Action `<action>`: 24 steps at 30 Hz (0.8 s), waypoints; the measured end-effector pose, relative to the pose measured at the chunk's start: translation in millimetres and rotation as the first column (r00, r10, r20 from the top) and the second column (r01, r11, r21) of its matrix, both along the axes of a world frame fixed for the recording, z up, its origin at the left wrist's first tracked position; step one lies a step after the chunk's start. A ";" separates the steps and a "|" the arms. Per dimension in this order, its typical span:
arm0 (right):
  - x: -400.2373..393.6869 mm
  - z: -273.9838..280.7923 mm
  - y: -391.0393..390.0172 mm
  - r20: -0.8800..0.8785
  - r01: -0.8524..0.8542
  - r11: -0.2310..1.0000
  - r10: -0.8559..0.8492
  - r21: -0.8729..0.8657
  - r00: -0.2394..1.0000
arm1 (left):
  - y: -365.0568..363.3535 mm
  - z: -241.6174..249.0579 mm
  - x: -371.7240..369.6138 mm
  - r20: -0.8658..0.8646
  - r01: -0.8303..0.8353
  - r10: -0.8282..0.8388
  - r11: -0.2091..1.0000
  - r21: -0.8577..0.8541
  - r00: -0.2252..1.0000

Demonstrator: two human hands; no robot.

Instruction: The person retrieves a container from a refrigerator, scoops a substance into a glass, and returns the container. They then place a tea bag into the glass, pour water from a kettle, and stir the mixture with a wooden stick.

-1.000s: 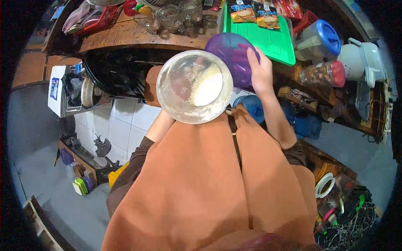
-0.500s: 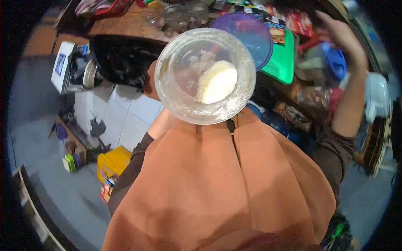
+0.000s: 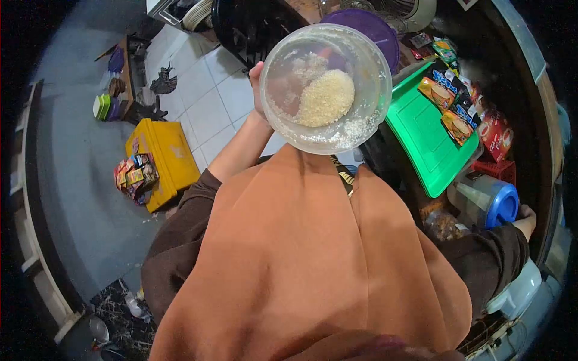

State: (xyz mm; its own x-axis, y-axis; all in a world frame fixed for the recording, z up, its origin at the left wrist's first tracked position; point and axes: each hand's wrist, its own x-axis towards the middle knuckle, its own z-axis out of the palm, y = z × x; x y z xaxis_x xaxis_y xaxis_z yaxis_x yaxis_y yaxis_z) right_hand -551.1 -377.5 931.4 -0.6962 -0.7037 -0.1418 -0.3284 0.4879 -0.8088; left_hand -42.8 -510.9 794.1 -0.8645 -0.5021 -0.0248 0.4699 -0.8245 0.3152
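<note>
My left hand (image 3: 257, 90) is closed on the side of a round, translucent plastic tub (image 3: 280, 123), lifted in front of my chest. Inside lies a mound of pale yellow grains (image 3: 328, 99), and white powder clings to the tub's wall and rim. At the far right, my right hand (image 3: 526, 221) is beside a clear container (image 3: 472, 195) with a blue lid (image 3: 503, 203). Its fingers are mostly hidden behind the lid and sleeve.
A green tray (image 3: 430, 138) with black-and-orange packets (image 3: 460, 123) lies to the right. Behind the tub is a purple lid (image 3: 367, 27). On the floor at left stand a yellow box (image 3: 165, 162) and a pile of small packets (image 3: 135, 177).
My right hand has come down from its raised place at the upper right to beside the blue-lidded container. The view has turned rightward. My left hand still holds the tub.
</note>
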 end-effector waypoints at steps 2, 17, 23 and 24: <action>0.2 -6.3 6.3 -0.004 0.024 0.999 -0.024 -0.025 1.000 | 0.6 -1.5 4.0 -0.038 -0.008 0.009 0.999 0.032 0.999; 5.0 2.5 75.6 -0.100 0.249 0.946 -0.274 -0.205 0.957 | -0.3 -2.6 2.9 -0.168 0.044 -0.015 0.984 0.174 0.986; 31.8 -7.7 129.3 -0.109 0.380 0.888 -0.417 -0.258 0.902 | -5.5 -20.5 -1.1 -0.229 0.066 -0.053 0.996 0.053 0.972; 37.9 -7.1 137.1 -0.114 0.400 0.877 -0.440 -0.266 0.891 | -8.4 -26.3 -0.6 -0.227 0.063 -0.053 0.997 0.037 0.972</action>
State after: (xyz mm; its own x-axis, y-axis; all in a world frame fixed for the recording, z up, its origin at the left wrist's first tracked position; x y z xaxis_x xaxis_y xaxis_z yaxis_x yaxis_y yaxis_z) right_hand -513.2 -240.3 924.3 -0.9321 -0.3378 0.1304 -0.2727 0.4181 -0.8665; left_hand -43.4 -519.2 767.9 -0.8780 -0.4533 0.1536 0.4754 -0.8633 0.1697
